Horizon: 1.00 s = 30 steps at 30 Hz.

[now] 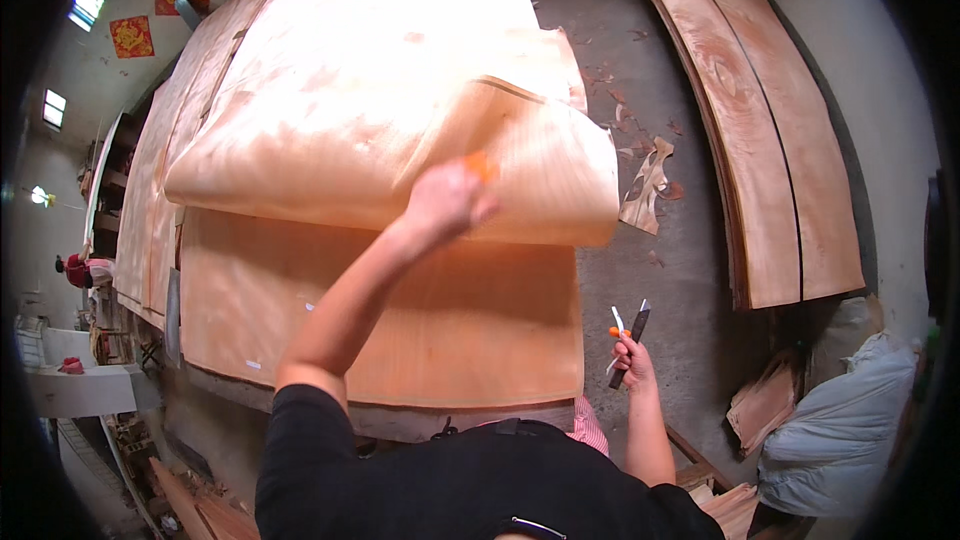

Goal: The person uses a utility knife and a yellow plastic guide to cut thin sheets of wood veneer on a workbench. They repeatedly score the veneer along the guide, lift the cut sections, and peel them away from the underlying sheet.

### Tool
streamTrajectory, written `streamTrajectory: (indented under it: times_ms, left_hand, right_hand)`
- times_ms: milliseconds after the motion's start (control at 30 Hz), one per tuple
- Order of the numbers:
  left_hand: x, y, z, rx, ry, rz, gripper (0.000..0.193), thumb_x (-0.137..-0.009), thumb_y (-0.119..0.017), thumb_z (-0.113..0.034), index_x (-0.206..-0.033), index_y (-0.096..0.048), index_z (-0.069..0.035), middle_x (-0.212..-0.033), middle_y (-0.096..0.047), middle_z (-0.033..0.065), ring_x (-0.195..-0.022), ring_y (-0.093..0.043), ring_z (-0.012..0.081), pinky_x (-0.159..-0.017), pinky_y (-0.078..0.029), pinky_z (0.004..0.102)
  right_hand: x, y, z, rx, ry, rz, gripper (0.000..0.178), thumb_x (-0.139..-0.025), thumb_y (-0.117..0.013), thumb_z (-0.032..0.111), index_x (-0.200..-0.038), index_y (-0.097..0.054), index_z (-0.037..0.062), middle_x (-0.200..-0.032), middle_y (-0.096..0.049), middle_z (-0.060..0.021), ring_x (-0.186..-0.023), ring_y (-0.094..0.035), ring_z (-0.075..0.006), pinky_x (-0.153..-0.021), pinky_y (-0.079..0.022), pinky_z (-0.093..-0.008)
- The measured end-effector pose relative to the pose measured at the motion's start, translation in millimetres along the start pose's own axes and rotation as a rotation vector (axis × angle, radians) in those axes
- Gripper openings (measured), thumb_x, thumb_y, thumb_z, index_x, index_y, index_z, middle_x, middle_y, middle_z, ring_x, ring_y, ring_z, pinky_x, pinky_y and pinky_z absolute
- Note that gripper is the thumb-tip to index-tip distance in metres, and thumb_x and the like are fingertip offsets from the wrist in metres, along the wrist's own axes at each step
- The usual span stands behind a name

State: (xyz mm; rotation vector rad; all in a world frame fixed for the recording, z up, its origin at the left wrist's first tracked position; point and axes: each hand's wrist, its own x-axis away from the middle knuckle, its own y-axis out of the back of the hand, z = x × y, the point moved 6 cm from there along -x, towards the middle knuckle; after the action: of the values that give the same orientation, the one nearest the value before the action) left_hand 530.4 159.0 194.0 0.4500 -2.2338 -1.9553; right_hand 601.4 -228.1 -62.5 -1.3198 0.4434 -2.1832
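A large, thin, pale wood veneer sheet (380, 135) curls up and bends over a stack of veneer sheets (400, 315) in front of me. My left hand (448, 202) is closed in a fist against the curled sheet, smeared by motion. Something orange (482, 166) shows at its fingers; whether the fist also grips the sheet is hidden. Off the stack's right corner, my right hand (633, 358) is wrapped round a dark, flat, knife-like tool (643, 318) and a thin white strip (617, 317). A small orange piece (619, 333) shows by those fingers.
Another long veneer stack (770, 140) stands at the right, and more sheets (190, 130) lie at the left. Torn veneer scraps (650, 185) litter the floor between. A pale plastic-wrapped bundle (840, 425) sits at lower right. A person (85, 270) is far off at the left.
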Motion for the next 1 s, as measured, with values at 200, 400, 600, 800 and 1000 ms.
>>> streamTrajectory:
  times_ms: [200, 400, 600, 800, 1000]
  left_hand:
    - [-73.7, -40.7, 76.3, -0.212, 0.235, -0.161, 0.084, -0.081, -0.036, -0.064, -0.140, -0.013, -0.009, -0.146, -0.006, 0.0140, -0.133, -0.014, 0.0277, -0.104, -0.012, 0.0512]
    - [-117.1, -32.5, 141.7, 0.116, 0.396, 0.021, 0.082, -0.080, -0.032, -0.067, -0.137, -0.024, -0.008, -0.134, -0.035, 0.0195, -0.126, -0.030, 0.0317, -0.101, -0.024, 0.0435]
    - [-96.0, -60.4, 109.6, 0.221, 0.251, 0.260, 0.076, -0.083, -0.033, -0.062, -0.132, -0.031, -0.004, -0.102, -0.059, 0.0172, -0.099, -0.053, 0.0342, -0.092, -0.035, 0.0409]
    - [-8.7, -53.1, 19.9, 0.064, 0.077, 0.514, 0.058, -0.088, -0.037, -0.047, -0.126, -0.036, -0.004, -0.086, -0.060, 0.0152, -0.091, -0.054, 0.0321, -0.095, -0.025, 0.0518]
    - [113.2, -50.6, -35.7, -0.121, -0.098, 0.493, 0.062, -0.081, -0.048, -0.052, -0.122, -0.044, -0.007, -0.105, -0.056, 0.0161, -0.113, -0.045, 0.0271, -0.100, -0.023, 0.0488]
  right_hand:
    - [6.2, -6.2, 0.1, -0.006, 0.020, 0.036, 0.020, -0.087, -0.053, 0.021, -0.098, -0.055, 0.0043, -0.053, -0.044, 0.0059, -0.038, -0.028, -0.0012, -0.034, -0.020, -0.0156]
    - [13.8, 12.4, -9.2, -0.060, 0.039, -0.023, 0.020, -0.087, -0.052, 0.020, -0.096, -0.056, 0.0029, -0.052, -0.041, 0.0065, -0.041, -0.028, -0.0019, -0.034, -0.020, -0.0151]
    - [7.3, 26.9, -14.7, -0.063, 0.044, -0.039, 0.019, -0.087, -0.052, 0.020, -0.095, -0.057, 0.0039, -0.053, -0.044, 0.0062, -0.041, -0.031, -0.0024, -0.034, -0.021, -0.0152]
    - [7.9, 20.8, -0.1, -0.038, 0.071, -0.022, 0.020, -0.088, -0.050, 0.020, -0.097, -0.056, 0.0037, -0.052, -0.041, 0.0069, -0.040, -0.029, -0.0011, -0.033, -0.020, -0.0152]
    - [17.1, 11.5, 15.7, -0.012, 0.121, -0.023, 0.018, -0.087, -0.052, 0.020, -0.094, -0.056, 0.0036, -0.053, -0.043, 0.0060, -0.038, -0.028, -0.0009, -0.033, -0.020, -0.0157]
